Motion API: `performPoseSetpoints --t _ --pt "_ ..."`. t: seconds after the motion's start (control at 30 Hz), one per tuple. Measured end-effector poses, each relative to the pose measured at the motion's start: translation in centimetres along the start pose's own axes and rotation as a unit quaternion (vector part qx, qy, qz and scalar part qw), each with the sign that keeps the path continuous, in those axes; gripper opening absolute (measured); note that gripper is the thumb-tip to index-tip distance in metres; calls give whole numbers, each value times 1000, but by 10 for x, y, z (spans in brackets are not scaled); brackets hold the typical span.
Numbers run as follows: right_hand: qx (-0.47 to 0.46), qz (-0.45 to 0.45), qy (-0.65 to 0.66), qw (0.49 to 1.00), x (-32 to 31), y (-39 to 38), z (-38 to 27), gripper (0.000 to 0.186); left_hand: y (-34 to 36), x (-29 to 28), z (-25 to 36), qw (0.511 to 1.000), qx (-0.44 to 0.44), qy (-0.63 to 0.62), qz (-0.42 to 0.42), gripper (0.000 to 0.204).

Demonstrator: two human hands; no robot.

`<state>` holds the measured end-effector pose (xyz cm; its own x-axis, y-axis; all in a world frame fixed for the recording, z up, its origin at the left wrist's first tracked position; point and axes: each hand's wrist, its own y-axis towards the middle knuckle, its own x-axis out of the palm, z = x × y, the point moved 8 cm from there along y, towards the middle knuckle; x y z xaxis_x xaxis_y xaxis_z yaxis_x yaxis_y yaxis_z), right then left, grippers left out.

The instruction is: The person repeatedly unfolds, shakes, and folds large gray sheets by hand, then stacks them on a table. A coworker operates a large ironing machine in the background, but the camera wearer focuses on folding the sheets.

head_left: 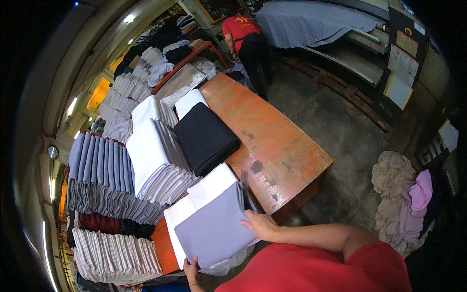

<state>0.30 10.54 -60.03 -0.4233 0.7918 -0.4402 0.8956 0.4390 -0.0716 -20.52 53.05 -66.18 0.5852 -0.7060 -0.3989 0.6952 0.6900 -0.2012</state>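
Note:
A folded grey-blue cloth [211, 228] lies on top of folded white cloth [176, 216] at the near end of the wooden table. My left hand [191, 268] is at its near left corner, fingers closed on the edge. At the right side my right hand [260, 225] grips the folded edge, its thumb and fingers around the layers. Part of the fingers is hidden by the cloth. Just beyond lies a thick folded black cloth [206, 138], beside a tall stack of folded white cloth [155, 160].
The worn wooden table [277, 151] runs away from me. Stacks of grey folded cloth [99, 170] and white folded cloth [116, 255] stand at left. A person in red [245, 39] bends beyond the table. A machine draped with grey fabric [311, 22] and a heap of cloth [391, 194] are at right.

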Motion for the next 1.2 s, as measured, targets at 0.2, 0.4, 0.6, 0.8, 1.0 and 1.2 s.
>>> performPoseSetpoints --t 0.2,0.4,0.6,0.8,1.0,1.2 --pt "113 1 20 993 6 8 70 37 -5 16 9 993 -116 -9 -23 45" --pt "136 -15 16 991 5 9 79 46 4 15 13 984 -152 79 -44 50" --pt "184 -40 262 946 35 40 104 74 23 23 50 981 -107 155 -48 75" --pt "171 -27 99 980 25 67 82 71 15 46 41 961 -214 -91 -147 70" --pt "-103 0 46 994 8 87 -45 69 -21 27 38 941 -158 -276 -117 64" --pt "-342 -155 -88 923 104 98 -271 55 -58 -98 9 905 -51 -413 92 51"
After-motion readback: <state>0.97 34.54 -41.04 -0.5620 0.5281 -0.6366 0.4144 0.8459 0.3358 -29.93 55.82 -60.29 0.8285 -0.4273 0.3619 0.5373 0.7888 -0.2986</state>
